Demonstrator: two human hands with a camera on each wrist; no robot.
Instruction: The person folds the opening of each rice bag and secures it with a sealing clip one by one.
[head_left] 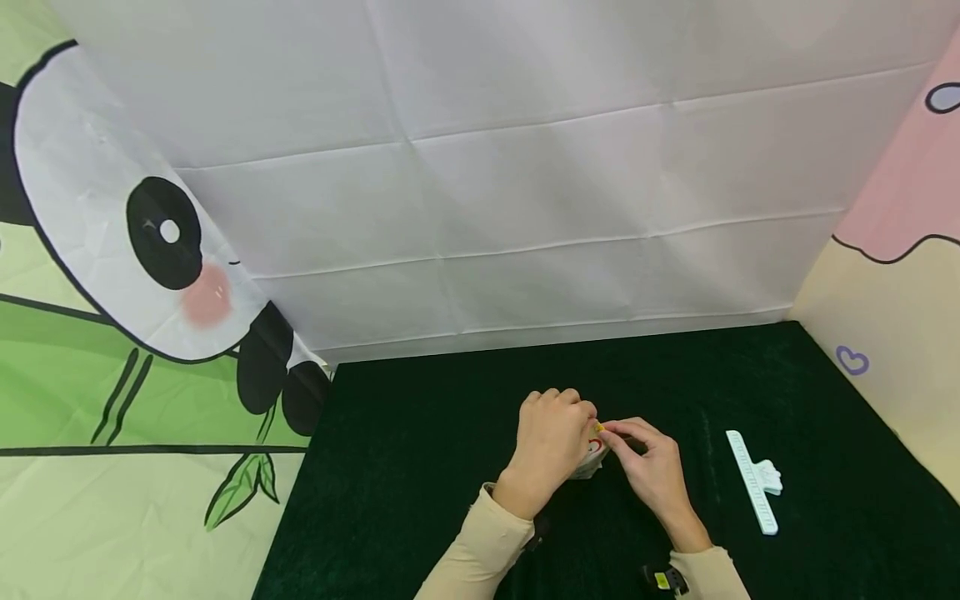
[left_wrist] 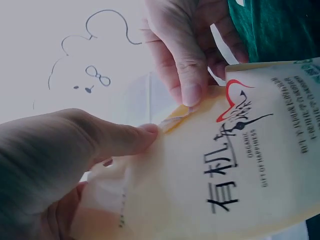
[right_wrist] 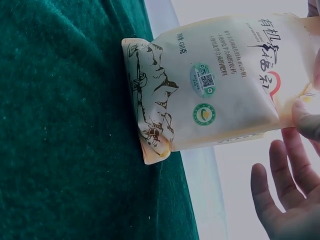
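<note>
A cream and white food bag [left_wrist: 250, 175] with black lettering and a red heart outline stands on the dark green cloth, partly hidden by my left hand in the head view. My left hand [head_left: 551, 442] grips its upper part, the thumb [left_wrist: 125, 139] lying along the film. Close beside it, my right hand [head_left: 656, 471] pinches the bag's top side edge between thumb and forefinger. Its other fingers [right_wrist: 282, 172] are spread away from the bag. Between the two thumbs the yellowish edge looks creased; whether it is torn I cannot tell.
A white bag clip [head_left: 752, 482] lies on the green cloth [head_left: 405, 467], to the right of my right hand. Behind the table hangs a creased white sheet [head_left: 525, 192]. Printed cartoon cloths stand at the left and right.
</note>
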